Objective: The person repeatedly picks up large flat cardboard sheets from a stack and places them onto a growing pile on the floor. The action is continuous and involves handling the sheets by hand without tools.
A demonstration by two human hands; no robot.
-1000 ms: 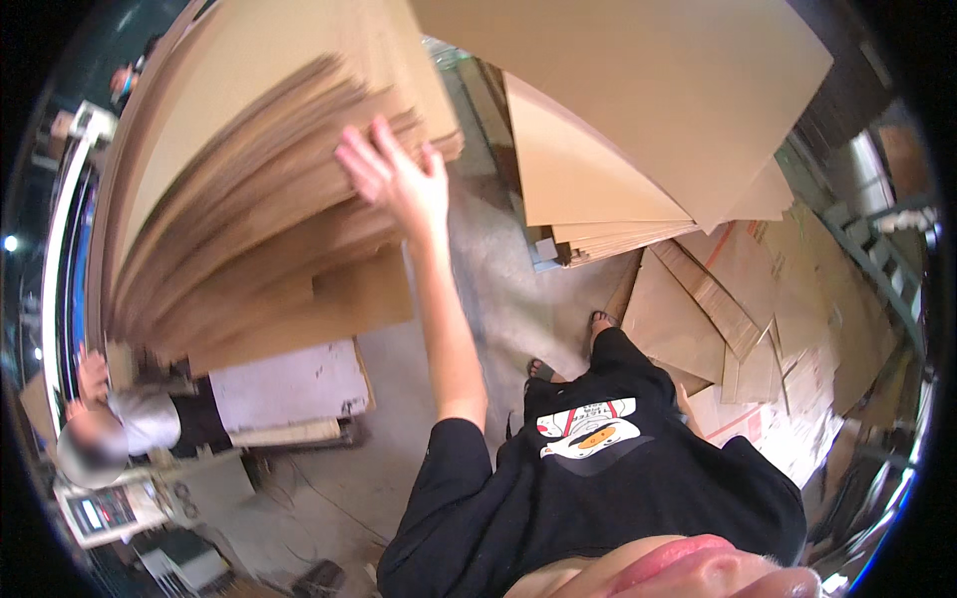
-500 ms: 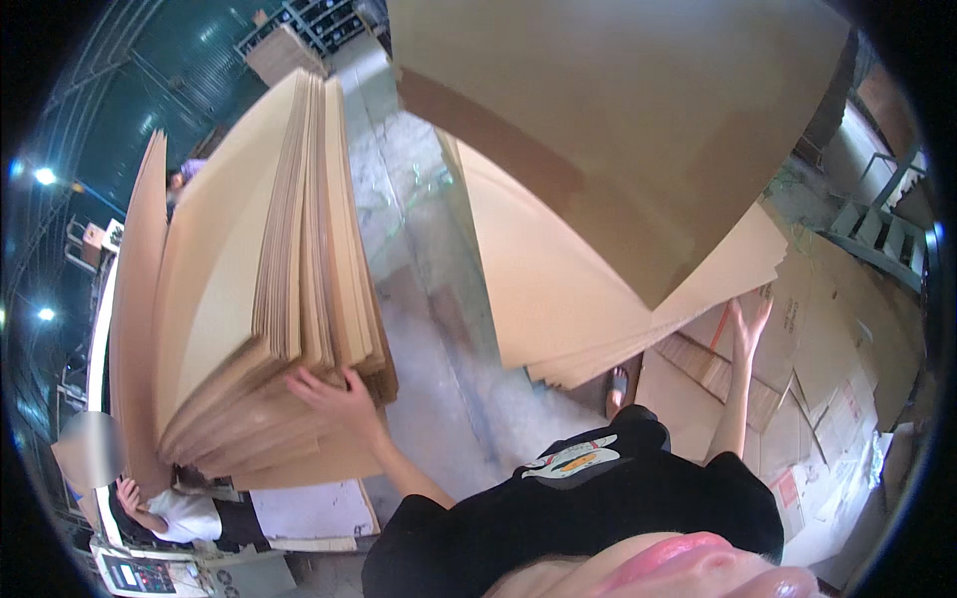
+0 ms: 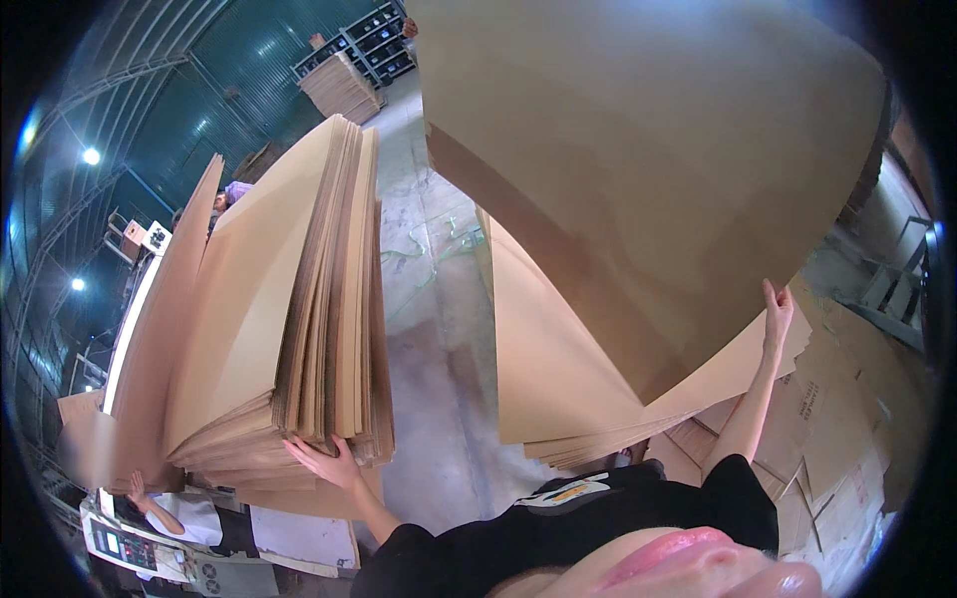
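A large brown cardboard sheet (image 3: 648, 169) spans the upper right, raised and tilted, one corner pointing down toward me. My right hand (image 3: 778, 307) pinches its near right edge. Beneath it lies a stack of lighter cardboard sheets (image 3: 558, 384), its edges fanned out. On the left, a thick stack of cardboard sheets (image 3: 254, 279) stands steeply tilted, its layers slightly apart. Against its lower edges rests my left hand (image 3: 327, 462), fingers stretched out and open.
Another person's fingers (image 3: 410, 28) show at the raised sheet's far edge. At lower left a co-worker's hand (image 3: 138, 490) touches a leaning sheet (image 3: 159, 349), beside a control panel (image 3: 125, 546). Flattened cardboard (image 3: 847, 399) lies right; grey floor (image 3: 429, 329) runs between the stacks.
My right hand has risen from below the sheets and closed on the raised sheet's edge. My left hand stays at the left stack's lower edges. The whole view has shifted.
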